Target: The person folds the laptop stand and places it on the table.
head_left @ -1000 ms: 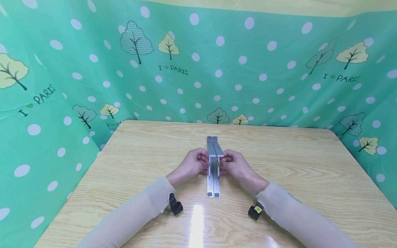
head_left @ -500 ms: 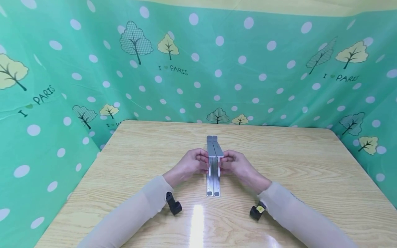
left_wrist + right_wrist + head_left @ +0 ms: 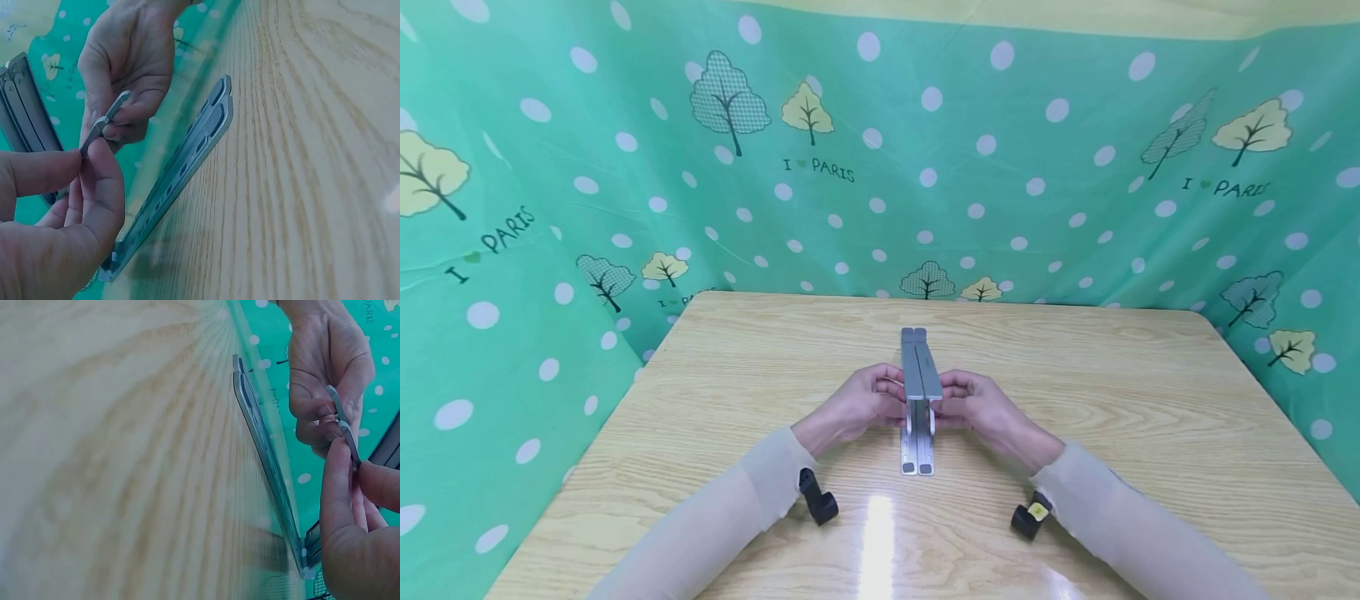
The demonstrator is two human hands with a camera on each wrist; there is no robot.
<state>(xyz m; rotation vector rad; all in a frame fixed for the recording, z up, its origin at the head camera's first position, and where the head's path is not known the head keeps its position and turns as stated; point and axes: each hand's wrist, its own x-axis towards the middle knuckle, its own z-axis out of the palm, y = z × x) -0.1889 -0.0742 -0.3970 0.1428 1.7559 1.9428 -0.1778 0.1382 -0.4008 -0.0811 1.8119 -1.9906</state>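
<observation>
A grey metal folding laptop stand [image 3: 924, 373] stands partly unfolded at mid-table, its two narrow halves side by side. Its base bars [image 3: 181, 165] lie along the tabletop, while the upper bars [image 3: 28, 106] slope up above them. My left hand [image 3: 861, 407] pinches a thin support leg [image 3: 94, 136] of the stand between thumb and fingers. On the opposite side my right hand [image 3: 996, 417] pinches the matching support leg [image 3: 352, 445]. Both hands are raised off the wood, facing each other. The upper bars partly hide the fingertips in the head view.
The light wood table [image 3: 760, 350] extends around the stand on all sides. A green dotted curtain [image 3: 880, 167] hangs behind it and along the left. Small black wrist cameras [image 3: 818, 497] hang below both sleeves.
The near ends of the stand's upper bars have shifted toward me, while the base stays in place. Both hands have come slightly nearer along with the legs, keeping their pinch.
</observation>
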